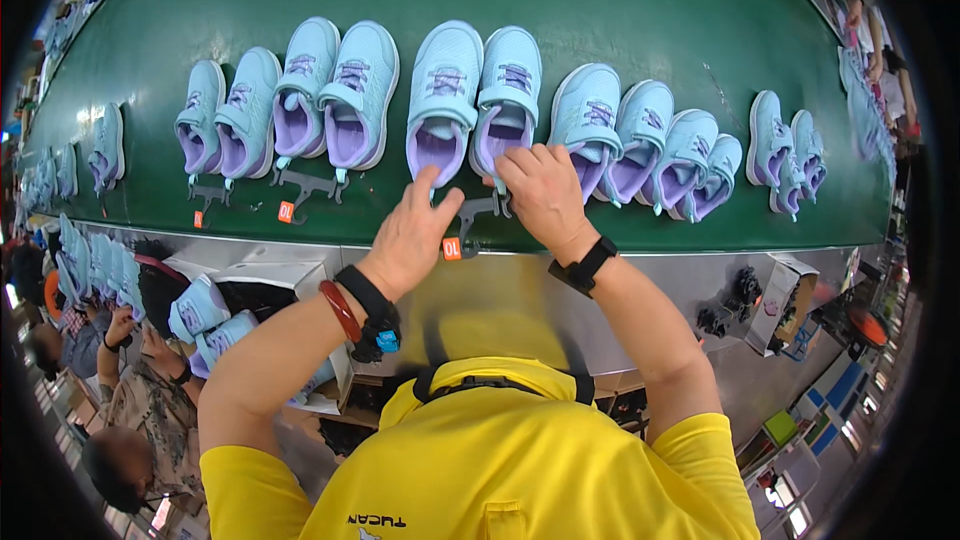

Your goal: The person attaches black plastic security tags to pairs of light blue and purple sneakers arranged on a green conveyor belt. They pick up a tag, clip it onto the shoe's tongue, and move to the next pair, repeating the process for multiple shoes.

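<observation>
green conveyor belt (pixel 620 0), neighbouring shoe pairs (pixel 335 90)

A long green conveyor surface (pixel 640 10) curves across the view, edged along its near side by a grey metal rail (pixel 660 275). Below the rail at the right stands an open cardboard box (pixel 785 300). Bright light glints off the green at the far left. At the lower left, another person (pixel 140 410) sits beside the line.
</observation>
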`<action>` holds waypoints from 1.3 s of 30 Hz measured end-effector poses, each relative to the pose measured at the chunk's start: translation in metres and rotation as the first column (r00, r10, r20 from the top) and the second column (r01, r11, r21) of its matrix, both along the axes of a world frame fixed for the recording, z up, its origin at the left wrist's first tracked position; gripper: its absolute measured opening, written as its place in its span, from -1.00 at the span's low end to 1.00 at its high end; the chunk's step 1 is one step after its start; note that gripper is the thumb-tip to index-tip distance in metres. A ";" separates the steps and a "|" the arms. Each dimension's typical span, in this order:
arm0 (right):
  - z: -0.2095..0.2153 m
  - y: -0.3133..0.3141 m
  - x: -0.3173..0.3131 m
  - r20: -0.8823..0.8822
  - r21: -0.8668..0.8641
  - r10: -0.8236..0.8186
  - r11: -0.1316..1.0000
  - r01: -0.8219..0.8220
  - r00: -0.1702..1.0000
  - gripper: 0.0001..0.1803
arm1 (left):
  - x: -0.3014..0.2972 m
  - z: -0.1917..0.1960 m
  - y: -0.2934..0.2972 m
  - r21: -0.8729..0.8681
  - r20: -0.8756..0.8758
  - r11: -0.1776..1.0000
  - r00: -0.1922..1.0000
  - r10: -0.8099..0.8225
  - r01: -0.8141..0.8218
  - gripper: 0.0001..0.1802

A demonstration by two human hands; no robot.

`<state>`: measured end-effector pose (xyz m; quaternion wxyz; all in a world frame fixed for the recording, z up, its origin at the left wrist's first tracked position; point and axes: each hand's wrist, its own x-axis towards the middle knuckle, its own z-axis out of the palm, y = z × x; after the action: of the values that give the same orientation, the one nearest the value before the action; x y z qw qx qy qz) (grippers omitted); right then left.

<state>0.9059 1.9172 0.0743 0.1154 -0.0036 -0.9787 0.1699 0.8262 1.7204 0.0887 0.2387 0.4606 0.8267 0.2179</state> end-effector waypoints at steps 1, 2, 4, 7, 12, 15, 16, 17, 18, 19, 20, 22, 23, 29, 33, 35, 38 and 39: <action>0.000 0.000 -0.001 -0.030 -0.021 -0.009 1.000 0.009 1.000 -0.83 | 0.003 0.000 -0.001 -0.018 0.010 1.000 1.000 0.011 -0.011 -0.50; 0.000 -0.001 -0.002 -0.059 -0.042 -0.020 0.999 0.018 0.998 -0.83 | 0.006 0.001 -0.001 -0.037 0.020 0.999 1.000 0.021 -0.021 -0.49; 0.001 0.001 0.000 -0.013 -0.086 -0.022 0.996 0.021 1.000 -0.78 | 0.005 0.001 0.002 -0.040 -0.033 0.999 0.999 0.016 -0.018 -0.47; 0.003 -0.001 -0.005 0.074 -0.141 -0.050 0.988 0.060 0.996 -0.60 | -0.006 -0.004 0.013 -0.090 -0.088 0.996 0.996 0.002 -0.010 -0.45; 0.030 -0.001 0.015 -0.053 -0.234 -0.031 0.972 0.018 0.998 -0.51 | -0.027 -0.015 0.025 -0.116 -0.018 0.993 1.000 0.011 -0.013 -0.35; 0.047 0.015 0.087 -0.103 -0.204 -0.180 0.966 0.156 0.978 -0.62 | -0.024 -0.022 0.014 -0.157 -0.105 0.984 0.992 0.074 -0.090 -0.39; 0.051 0.026 0.120 -0.097 -0.207 -0.245 0.953 0.221 0.965 -0.65 | -0.026 -0.027 0.008 -0.165 -0.089 0.982 0.993 0.079 -0.093 -0.40; 0.043 0.040 0.165 -0.031 -0.142 -0.364 0.924 0.356 0.931 -0.66 | -0.027 -0.023 0.011 -0.165 -0.106 0.986 0.994 0.021 -0.039 -0.39; 0.042 0.052 0.208 -0.019 -0.058 -0.501 0.865 0.499 0.866 -0.65 | -0.030 -0.026 0.008 -0.149 -0.122 0.989 0.992 -0.026 0.007 -0.33; 0.064 0.060 0.245 0.097 0.002 -0.651 0.756 0.654 0.753 -0.69 | -0.031 -0.023 0.007 -0.159 -0.101 0.987 0.994 -0.031 0.015 -0.29; 0.062 0.075 0.299 0.109 0.061 -0.717 0.696 0.715 0.688 -0.73 | -0.031 -0.017 0.010 -0.167 -0.082 0.986 0.996 -0.037 0.023 -0.25; 0.069 0.088 0.386 0.190 0.119 -0.735 0.675 0.728 0.651 -0.76 | -0.029 -0.001 0.015 -0.190 -0.039 0.982 0.999 -0.030 0.022 -0.12; 0.075 0.087 0.416 0.244 0.143 -0.729 0.679 0.720 0.640 -0.76 | -0.025 0.011 0.017 -0.200 -0.067 0.980 0.997 -0.028 0.014 -0.11; 0.062 0.089 0.479 0.567 0.171 -0.703 0.610 0.774 0.429 -0.22 | 0.000 0.039 0.011 -0.094 -0.508 0.994 0.856 -0.097 0.057 -0.10; 0.048 0.091 0.483 0.556 -0.038 -0.668 0.573 0.818 0.494 -0.21 | 0.062 0.050 0.049 0.024 -0.464 0.986 0.875 -0.137 0.167 -0.20; 0.053 0.080 0.463 0.598 -0.117 -0.663 0.484 0.867 0.450 -0.27 | 0.108 0.045 0.077 0.088 -0.282 0.957 0.928 -0.243 0.277 -0.30; 0.045 0.063 0.420 0.487 -0.288 -0.704 0.429 0.856 0.517 -0.32 | 0.188 0.026 0.122 -0.149 0.277 0.940 0.926 -0.257 0.306 -0.56; 0.028 0.058 0.404 0.469 -0.266 -0.708 0.457 0.849 0.528 -0.32 | 0.216 0.017 0.135 -0.175 0.400 0.939 0.893 -0.207 0.296 -0.60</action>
<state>1.3098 1.9752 0.1022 0.0306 -0.5086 -0.7975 0.3229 1.0425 1.8554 0.1062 0.4710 0.4831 0.7180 0.1712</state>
